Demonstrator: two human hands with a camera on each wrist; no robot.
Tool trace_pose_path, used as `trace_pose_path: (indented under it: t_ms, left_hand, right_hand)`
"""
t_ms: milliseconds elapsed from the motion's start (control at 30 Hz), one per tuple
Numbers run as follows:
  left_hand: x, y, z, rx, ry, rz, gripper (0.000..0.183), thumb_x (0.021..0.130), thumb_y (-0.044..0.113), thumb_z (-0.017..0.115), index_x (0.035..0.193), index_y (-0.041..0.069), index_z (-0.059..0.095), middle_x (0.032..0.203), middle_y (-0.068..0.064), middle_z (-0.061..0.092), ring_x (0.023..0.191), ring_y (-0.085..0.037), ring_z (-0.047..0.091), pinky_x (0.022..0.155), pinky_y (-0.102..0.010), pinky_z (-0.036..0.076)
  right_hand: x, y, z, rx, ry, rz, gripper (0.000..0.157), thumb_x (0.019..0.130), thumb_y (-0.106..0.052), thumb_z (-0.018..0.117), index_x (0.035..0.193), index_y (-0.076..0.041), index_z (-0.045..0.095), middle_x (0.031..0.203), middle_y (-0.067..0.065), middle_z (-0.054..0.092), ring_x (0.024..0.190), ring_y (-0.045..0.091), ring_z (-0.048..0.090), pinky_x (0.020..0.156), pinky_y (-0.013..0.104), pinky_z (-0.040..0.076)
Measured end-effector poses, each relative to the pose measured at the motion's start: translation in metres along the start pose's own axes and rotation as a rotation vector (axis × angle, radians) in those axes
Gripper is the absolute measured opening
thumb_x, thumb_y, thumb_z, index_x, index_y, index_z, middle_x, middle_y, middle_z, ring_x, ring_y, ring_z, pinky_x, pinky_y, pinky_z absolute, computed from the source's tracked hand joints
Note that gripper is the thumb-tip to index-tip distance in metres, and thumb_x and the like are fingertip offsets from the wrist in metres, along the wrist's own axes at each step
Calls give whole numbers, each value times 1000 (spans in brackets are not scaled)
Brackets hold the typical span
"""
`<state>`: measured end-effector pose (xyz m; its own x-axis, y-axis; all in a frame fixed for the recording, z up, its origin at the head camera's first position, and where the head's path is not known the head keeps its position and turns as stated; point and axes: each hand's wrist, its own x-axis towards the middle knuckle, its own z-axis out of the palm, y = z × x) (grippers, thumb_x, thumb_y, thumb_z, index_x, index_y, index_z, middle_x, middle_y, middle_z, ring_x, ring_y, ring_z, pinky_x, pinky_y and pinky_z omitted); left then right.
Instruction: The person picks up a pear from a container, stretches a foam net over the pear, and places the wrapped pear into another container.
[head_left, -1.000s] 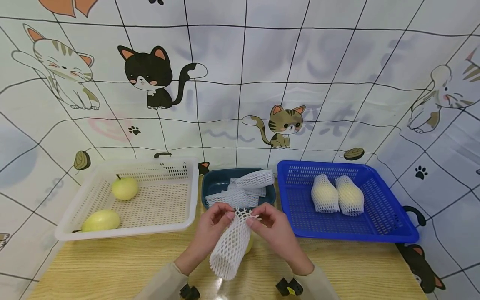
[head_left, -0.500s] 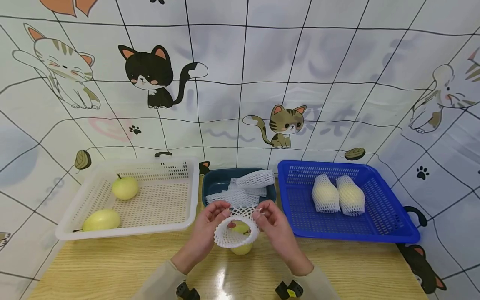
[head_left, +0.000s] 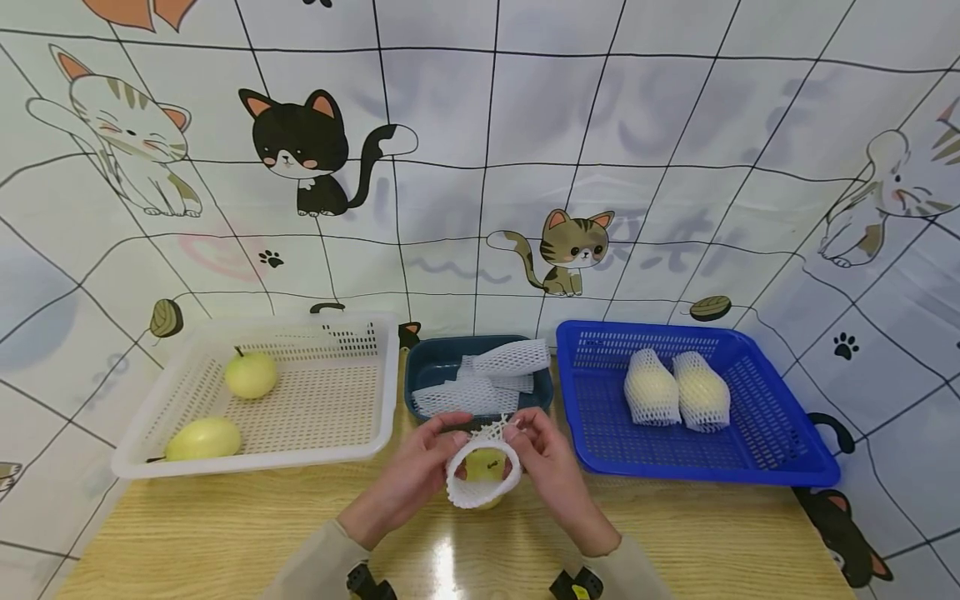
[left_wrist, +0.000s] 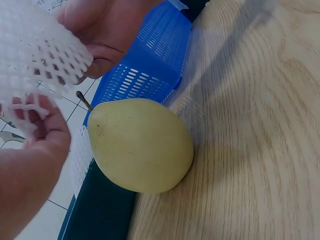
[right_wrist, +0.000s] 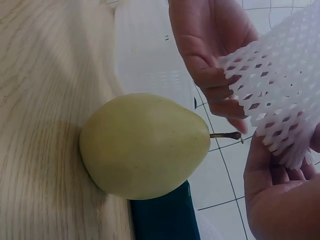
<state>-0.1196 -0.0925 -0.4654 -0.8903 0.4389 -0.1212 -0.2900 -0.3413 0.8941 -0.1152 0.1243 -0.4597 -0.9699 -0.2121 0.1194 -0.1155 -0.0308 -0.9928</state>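
Both hands hold a white foam net sleeve (head_left: 459,498) above an upright yellow-green pear (head_left: 483,463) on the table. My left hand (head_left: 422,460) pinches one side of the sleeve and my right hand (head_left: 553,467) pinches the other. In the head view the sleeve's round opening faces the camera, and the pear's top and stem show through it. Both wrist views have the bare pear (left_wrist: 142,145) standing on the wood, with the netting (right_wrist: 272,75) just off its stem end. Some fingers are hidden behind or inside the mesh.
A white basket (head_left: 330,458) with two pears (head_left: 251,375) stands at left. Behind the hands, a dark teal tray (head_left: 435,350) holds more foam sleeves (head_left: 510,358). The blue basket (head_left: 757,467) at right contains two net-wrapped pears (head_left: 651,390). A cat-print sheet rises behind.
The sleeve, earlier hanging lengthwise toward the person, has swung so its opening faces the head camera. It has since shifted slightly right, and the pear now shows through the ring.
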Motion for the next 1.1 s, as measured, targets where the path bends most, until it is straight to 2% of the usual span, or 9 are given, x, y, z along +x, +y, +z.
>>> trace_pose_path:
  t_ms: [67, 167, 267, 333, 433, 533, 667, 867, 1100]
  left_hand:
    - [1, 0, -1, 35, -16, -52, 51, 108, 13, 53, 150, -8, 34, 110, -3, 65, 83, -13, 58, 72, -24, 51]
    - [0, 1, -3, 90, -45, -102, 53, 109, 14, 54, 152, -10, 36, 120, -7, 68, 96, -13, 64, 81, -25, 54]
    - [-2, 1, -3, 137, -61, -91, 44, 108, 9, 53, 144, -15, 45, 124, -11, 68, 109, -15, 64, 90, -27, 55]
    - [-2, -1, -3, 158, -45, -77, 34, 107, 7, 53, 134, -14, 54, 118, -10, 68, 104, -14, 65, 88, -27, 55]
    - [-1, -5, -1, 147, 7, -42, 18, 108, 9, 53, 117, -6, 59, 108, -4, 65, 96, -12, 61, 82, -25, 54]
    - [0, -12, 2, 127, 66, -5, 12, 109, 13, 52, 112, 3, 56, 104, -3, 63, 91, -12, 59, 76, -25, 54]
    - [0, -20, 9, 183, 154, 53, 13, 109, 11, 50, 115, -1, 53, 102, -4, 65, 85, -11, 60, 70, -24, 52]
    - [3, -29, 16, 349, 306, 148, 13, 105, 0, 48, 115, -6, 55, 104, -9, 69, 87, -8, 61, 74, -22, 51]
    - [8, -36, 15, 447, 398, 169, 12, 105, 8, 58, 110, -3, 59, 91, -6, 64, 80, -10, 57, 70, -23, 48]
  right_hand:
    - [-1, 1, -1, -39, 2, -8, 17, 107, -14, 57, 113, 2, 55, 78, 4, 55, 65, 12, 53, 57, 20, 42]
    - [-1, 2, -2, -55, -14, -37, 16, 107, -13, 56, 113, 2, 55, 78, 0, 51, 66, 8, 48, 57, 21, 39]
    - [-2, 4, -3, -58, -21, -51, 16, 108, -13, 55, 113, 2, 55, 79, 0, 49, 66, 7, 47, 57, 21, 38]
    - [-2, 6, -3, -63, -12, -48, 15, 107, -13, 55, 112, 1, 56, 78, 0, 48, 65, 6, 44, 56, 21, 36]
    - [-3, 9, -2, -72, 14, -28, 13, 107, -12, 57, 110, 1, 57, 79, -1, 50, 64, 6, 43, 57, 20, 36]
    - [-4, 12, 0, -74, 41, 1, 12, 106, -9, 56, 110, 2, 57, 82, -1, 56, 67, 7, 48, 58, 21, 40]
    - [-6, 16, 2, -74, 71, 42, 11, 107, -7, 54, 111, 3, 56, 77, -3, 51, 65, 6, 45, 58, 20, 37]
    - [-7, 26, 1, -73, 61, 44, 12, 107, -5, 53, 111, 6, 54, 71, -5, 40, 63, 5, 37, 61, 21, 32]
    - [-3, 41, -2, -96, 76, 50, 6, 104, 0, 52, 110, 3, 54, 69, -5, 41, 62, 5, 39, 62, 21, 33]
